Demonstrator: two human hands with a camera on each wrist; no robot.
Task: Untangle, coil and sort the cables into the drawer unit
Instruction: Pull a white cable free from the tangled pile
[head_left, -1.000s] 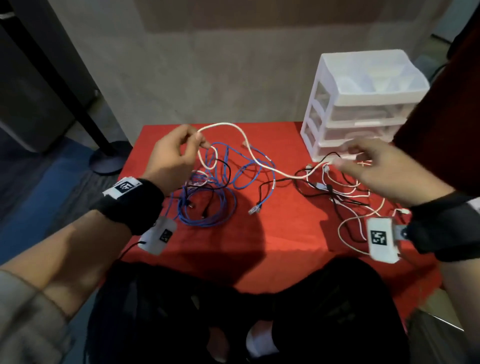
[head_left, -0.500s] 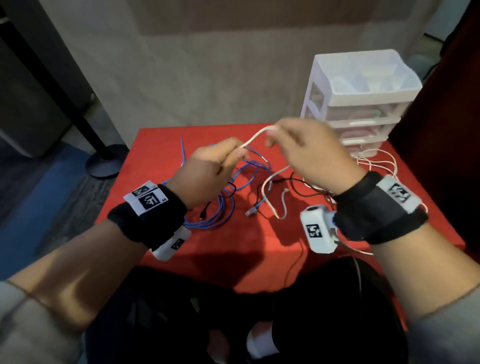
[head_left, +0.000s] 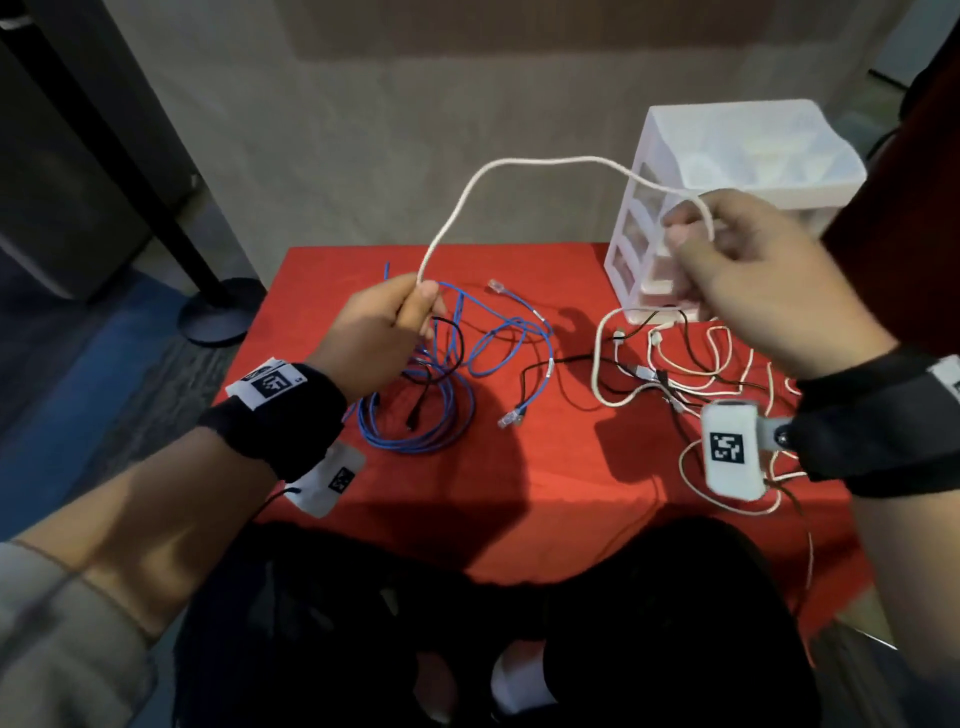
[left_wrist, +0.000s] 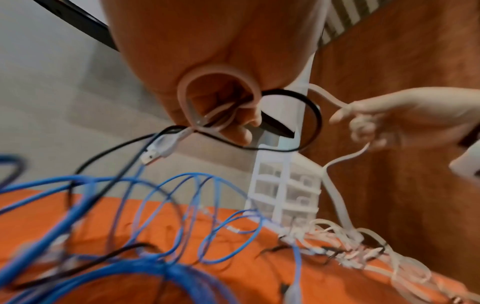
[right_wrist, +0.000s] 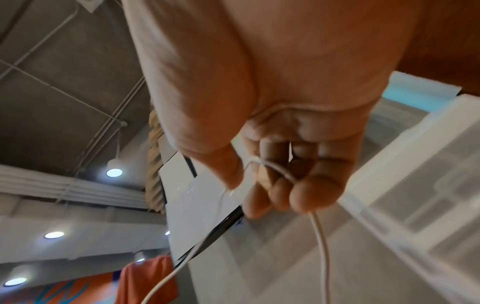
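Spread apart now, both hands hold white cable (head_left: 524, 163) arched between.

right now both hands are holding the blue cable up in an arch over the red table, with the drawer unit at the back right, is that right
Not quite: the arched cable is white, not blue. In the head view the left hand and right hand hold the white cable up over the red table; the blue cable lies on the cloth. The drawer unit is at the back right, as you say.

A: The head view is dim, and the hands throw dark shadows on the red table (head_left: 524, 467).

B: Yes. Both wrist views are blurred, with bent edges; ceiling lamps (right_wrist: 113, 172) glare.
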